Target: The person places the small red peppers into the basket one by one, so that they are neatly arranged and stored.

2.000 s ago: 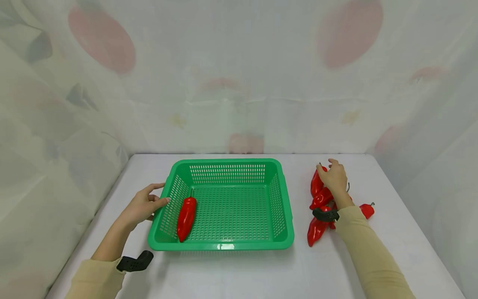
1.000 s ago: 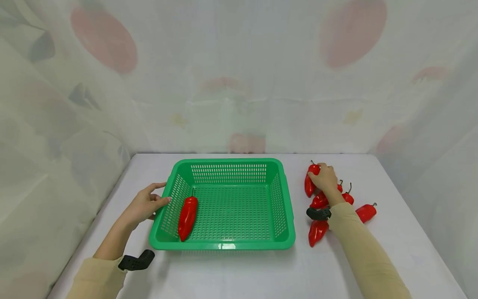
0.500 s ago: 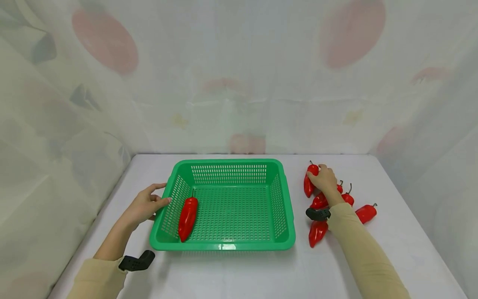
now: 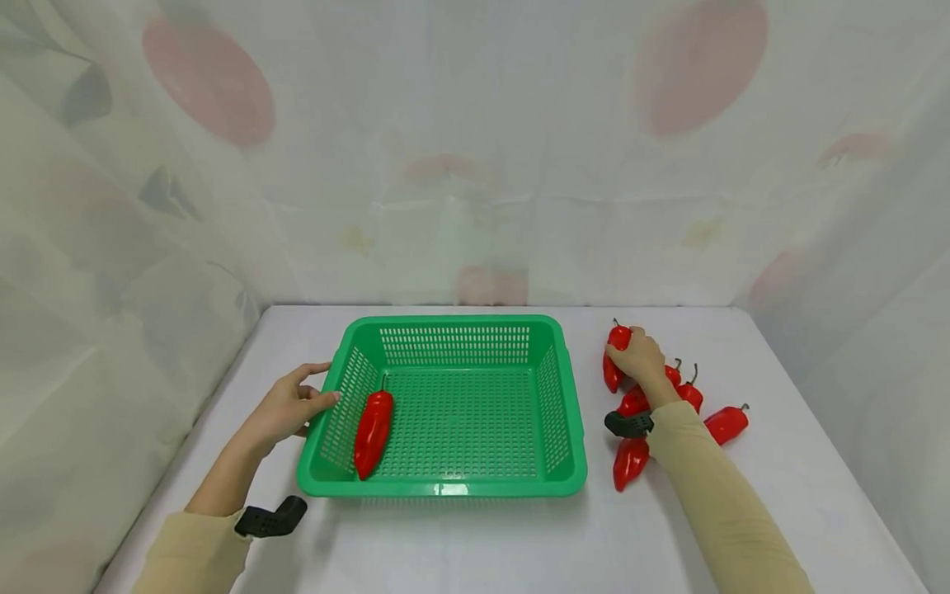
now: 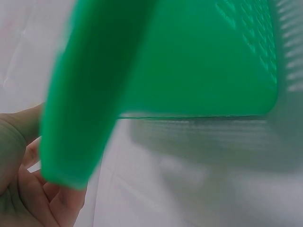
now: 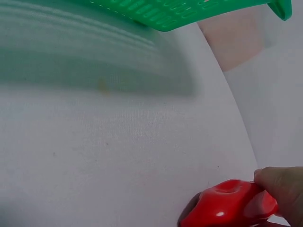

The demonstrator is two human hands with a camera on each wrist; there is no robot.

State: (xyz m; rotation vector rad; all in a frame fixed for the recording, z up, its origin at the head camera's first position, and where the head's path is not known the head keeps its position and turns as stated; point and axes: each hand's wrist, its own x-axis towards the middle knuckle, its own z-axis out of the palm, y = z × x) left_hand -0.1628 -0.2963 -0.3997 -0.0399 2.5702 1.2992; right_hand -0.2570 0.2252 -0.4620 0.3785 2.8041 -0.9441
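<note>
My left hand (image 4: pixel 278 408) grips the left rim of a green plastic basket (image 4: pixel 445 490), thumb over the rim and fingers outside it. One red pepper (image 4: pixel 373 433) lies along the basket's left side, stem toward the back. Right of the basket, my right hand (image 4: pixel 640 359) holds another red pepper (image 4: pixel 612 374) between thumb and fingers, its dark stem pointing to the back. In the right wrist view this held pepper (image 6: pixel 227 205) shows close over the white table, with a thumb (image 6: pixel 279 184) against its side.
Several more red peppers lie around and under the right forearm, among them a front pepper (image 4: pixel 631 464) and a rightmost pepper (image 4: pixel 726 424). The white table (image 4: pixel 475 549) ends at a pale patterned curtain (image 4: pixel 475 223) behind and at both sides.
My right hand has come down to the rearmost pepper, closed round it and shifted it a little to the left. The left hand and basket stay nearly still.
</note>
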